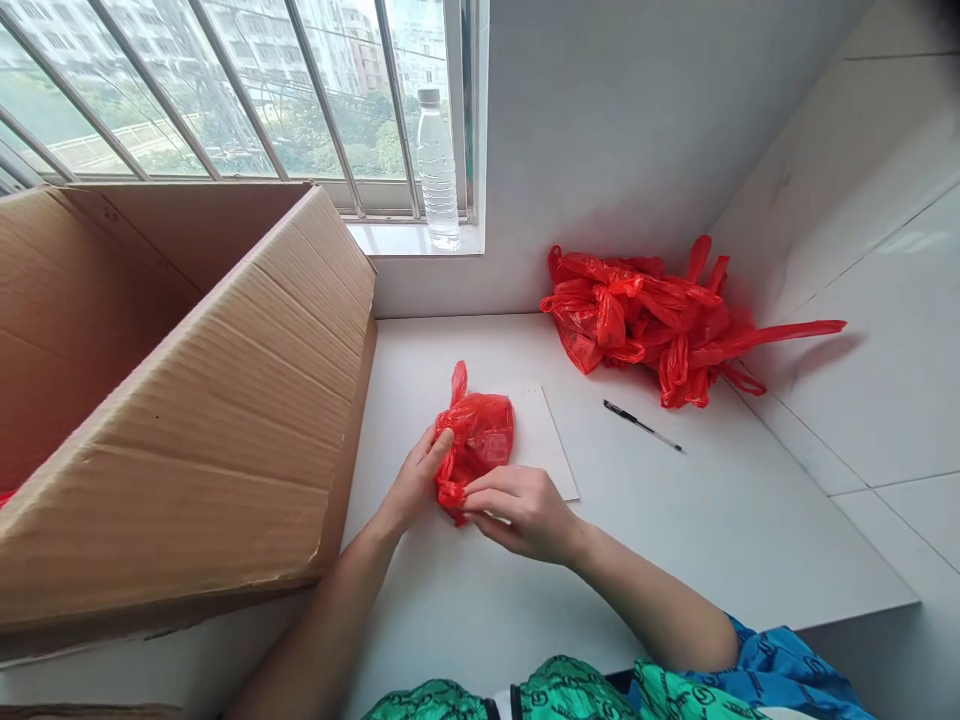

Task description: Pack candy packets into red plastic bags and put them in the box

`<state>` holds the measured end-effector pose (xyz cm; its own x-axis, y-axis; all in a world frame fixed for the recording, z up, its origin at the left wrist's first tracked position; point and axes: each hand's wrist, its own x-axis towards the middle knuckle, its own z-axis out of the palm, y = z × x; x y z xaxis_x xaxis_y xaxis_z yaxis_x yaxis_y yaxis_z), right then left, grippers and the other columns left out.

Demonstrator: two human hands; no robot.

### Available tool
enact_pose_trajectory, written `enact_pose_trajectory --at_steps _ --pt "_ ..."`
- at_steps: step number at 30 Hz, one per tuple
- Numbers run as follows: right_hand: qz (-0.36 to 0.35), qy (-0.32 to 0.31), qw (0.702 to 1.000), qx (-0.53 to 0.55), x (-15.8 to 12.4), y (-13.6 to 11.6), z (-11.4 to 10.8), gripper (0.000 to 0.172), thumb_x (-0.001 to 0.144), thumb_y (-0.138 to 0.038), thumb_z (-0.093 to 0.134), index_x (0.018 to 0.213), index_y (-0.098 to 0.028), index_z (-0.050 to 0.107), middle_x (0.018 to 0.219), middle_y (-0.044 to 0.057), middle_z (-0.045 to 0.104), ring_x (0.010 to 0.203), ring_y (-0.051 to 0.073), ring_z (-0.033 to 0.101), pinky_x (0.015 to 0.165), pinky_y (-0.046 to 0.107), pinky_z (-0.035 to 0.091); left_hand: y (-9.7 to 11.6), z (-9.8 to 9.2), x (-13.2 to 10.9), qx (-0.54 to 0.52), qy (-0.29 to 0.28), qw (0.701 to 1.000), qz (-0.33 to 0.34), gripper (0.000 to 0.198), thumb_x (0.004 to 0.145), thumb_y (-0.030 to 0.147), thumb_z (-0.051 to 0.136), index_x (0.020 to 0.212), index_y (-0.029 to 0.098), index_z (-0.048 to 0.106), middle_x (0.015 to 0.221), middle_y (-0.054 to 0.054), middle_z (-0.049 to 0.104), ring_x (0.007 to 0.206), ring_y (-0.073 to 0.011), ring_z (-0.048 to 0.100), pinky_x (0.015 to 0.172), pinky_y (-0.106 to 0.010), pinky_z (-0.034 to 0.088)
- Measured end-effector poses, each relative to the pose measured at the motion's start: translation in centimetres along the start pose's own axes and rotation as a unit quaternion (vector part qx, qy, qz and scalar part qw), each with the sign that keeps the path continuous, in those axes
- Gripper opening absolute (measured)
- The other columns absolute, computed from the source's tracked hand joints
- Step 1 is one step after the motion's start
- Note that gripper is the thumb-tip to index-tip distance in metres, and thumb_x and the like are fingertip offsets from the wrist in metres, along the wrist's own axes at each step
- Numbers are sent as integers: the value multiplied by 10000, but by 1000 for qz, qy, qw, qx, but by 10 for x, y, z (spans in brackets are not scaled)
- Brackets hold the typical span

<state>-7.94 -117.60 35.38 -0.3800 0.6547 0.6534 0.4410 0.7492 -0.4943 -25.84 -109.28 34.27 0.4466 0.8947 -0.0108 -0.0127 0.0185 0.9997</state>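
A small bundled red plastic bag [480, 435] rests on a white sheet [547, 440] in the middle of the white table [675, 530]. My left hand [416, 485] grips its left side, thumb pressed on the plastic. My right hand [525, 510] pinches the bag's lower end with closed fingers. One handle of the bag sticks up at the back.
A large open cardboard box [187, 420] stands at the left, its flap close to my left arm. A heap of red plastic bags [652, 320] lies at the far right by the wall. A black pen [641, 425] lies before it. A water bottle [437, 170] stands on the window sill.
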Motion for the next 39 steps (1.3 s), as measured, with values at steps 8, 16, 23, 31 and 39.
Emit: enact_pose_trajectory --at_steps 8,16,23,31,39 --pt "319 85 940 -89 -1 70 -11 484 939 -462 531 1362 -226 529 1401 106 565 1324 277 483 1093 507 399 -5 -10 2 12 -31 999 -36 549 831 493 685 1277 185 600 1216 -123 675 1041 -303 667 812 -380 568" --pt "360 32 932 15 -9 68 -47 373 900 -469 573 1204 -260 628 1093 32 710 928 199 672 825 342 542 1 -19 6 48 116 992 29 491 862 460 656 1281 208 607 1275 -114 642 1127 -270 639 875 -369 567" --pt "268 79 926 -254 -8 72 -31 471 955 -458 508 1348 -204 567 1395 114 563 1293 272 508 1092 446 394 -2 9 6 411 167 837 322 248 968 285 513 1158 239 666 1233 -70 651 1195 -219 588 1076 -420 445" --pt "285 -95 915 -270 -12 80 12 632 1020 -478 317 1571 -186 214 1617 67 258 1508 244 206 1219 553 147 -40 24 27 631 35 760 153 653 1005 533 338 1529 145 331 1575 -139 332 1458 -303 326 1209 -580 180" --pt "299 -102 915 -251 -11 82 12 634 1019 -487 306 1571 -188 217 1621 54 238 1514 241 184 1226 555 104 -38 23 25 635 15 764 112 679 1008 562 258 1554 160 277 1608 -100 253 1496 -277 240 1228 -565 120"
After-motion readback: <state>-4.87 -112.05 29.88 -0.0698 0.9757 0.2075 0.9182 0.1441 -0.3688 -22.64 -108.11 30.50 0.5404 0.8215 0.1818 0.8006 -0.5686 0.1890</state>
